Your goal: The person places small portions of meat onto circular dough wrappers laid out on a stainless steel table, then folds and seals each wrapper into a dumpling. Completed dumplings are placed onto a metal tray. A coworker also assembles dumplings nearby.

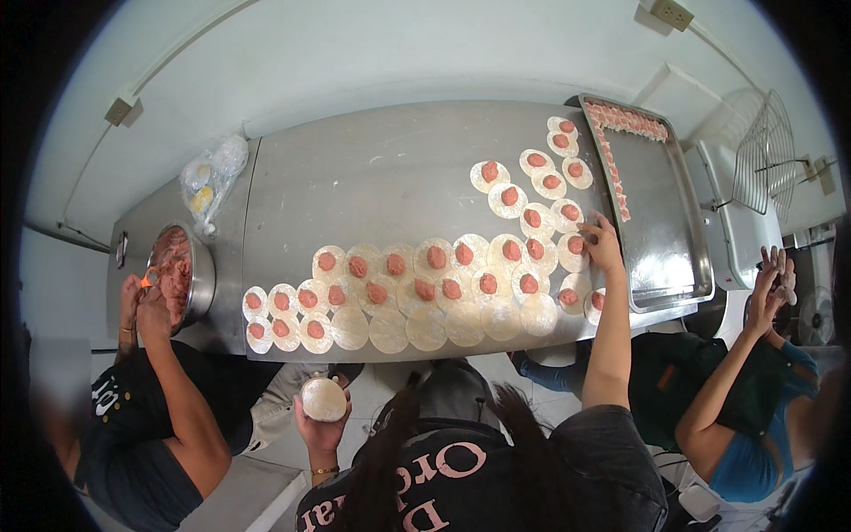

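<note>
In my left hand (321, 433), held low before the table's front edge, is a stack of round dough wrappers (324, 400). My right hand (604, 243) reaches over the table's right part. Its fingers are apart, with the tips at the edge of a wrapper topped with pink filling (573, 253); whether they pinch it I cannot make out. Many more round wrappers lie in overlapping rows, most with a lump of ground meat (436, 257) in the middle. Along the front row, several bare wrappers (387, 329) have no filling on them.
A metal tray (667, 297) at right holds shaped dumplings (628, 120) along two sides. At left, a co-worker's hands (146, 301) work at a metal bowl of ground meat (174, 270). Behind it lies a plastic bag (211, 182). Another person's hands (769, 288) are beyond the tray.
</note>
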